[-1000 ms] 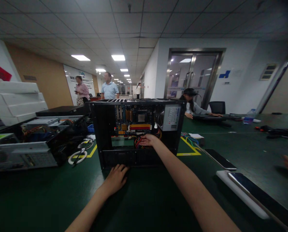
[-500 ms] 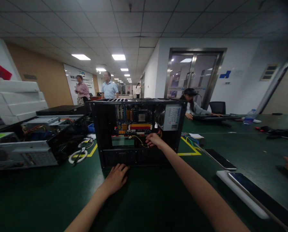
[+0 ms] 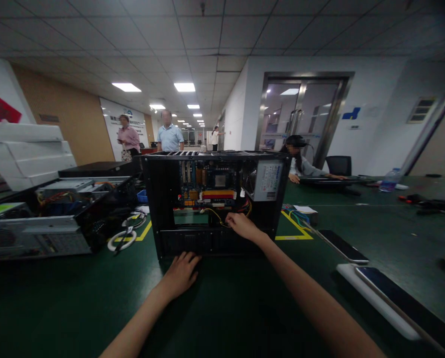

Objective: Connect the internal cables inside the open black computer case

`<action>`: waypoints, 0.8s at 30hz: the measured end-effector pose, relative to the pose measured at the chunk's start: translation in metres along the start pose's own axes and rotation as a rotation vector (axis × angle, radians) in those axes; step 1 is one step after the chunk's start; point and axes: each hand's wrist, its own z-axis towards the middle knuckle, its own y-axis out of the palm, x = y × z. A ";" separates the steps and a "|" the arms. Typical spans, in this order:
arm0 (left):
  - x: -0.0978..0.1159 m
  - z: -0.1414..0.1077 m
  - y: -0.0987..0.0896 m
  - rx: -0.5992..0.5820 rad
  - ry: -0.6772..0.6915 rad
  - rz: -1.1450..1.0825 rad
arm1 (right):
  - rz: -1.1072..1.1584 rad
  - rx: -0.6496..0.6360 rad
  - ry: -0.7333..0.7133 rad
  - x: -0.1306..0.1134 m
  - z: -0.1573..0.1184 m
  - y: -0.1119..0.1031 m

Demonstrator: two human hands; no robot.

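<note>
An open black computer case (image 3: 185, 243) stands upright on the green table (image 3: 207, 308), its inside facing me. Within it are a motherboard (image 3: 193, 180) with red and yellow slots and, at the upper right, a silver power supply (image 3: 268, 180). My right hand (image 3: 241, 224) reaches into the lower right of the case, fingers closed at the end of a thin yellow cable (image 3: 214, 213). My left hand (image 3: 182, 271) rests on the table with fingers spread, its fingertips at the bottom front edge of the case.
Another opened computer case (image 3: 58, 223) lies at the left, near coiled white cables (image 3: 122, 239) and stacked white boxes (image 3: 24, 151). At the right are phone-like devices (image 3: 342, 246), a bottle (image 3: 389, 180) and a seated person (image 3: 295, 159). Two people stand behind the table.
My right hand has moved slightly lower inside the case, its fingers drawn closer together. My left hand has kept its place at the case's edge.
</note>
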 end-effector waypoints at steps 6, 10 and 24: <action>0.001 0.000 -0.001 -0.006 -0.015 0.005 | -0.356 -0.212 -0.119 -0.015 0.020 -0.006; 0.002 0.000 -0.002 -0.013 -0.011 0.002 | -0.398 -0.334 -0.109 -0.023 0.040 -0.001; 0.001 -0.001 -0.001 -0.007 -0.004 0.002 | -0.480 -0.543 0.131 -0.031 0.085 0.031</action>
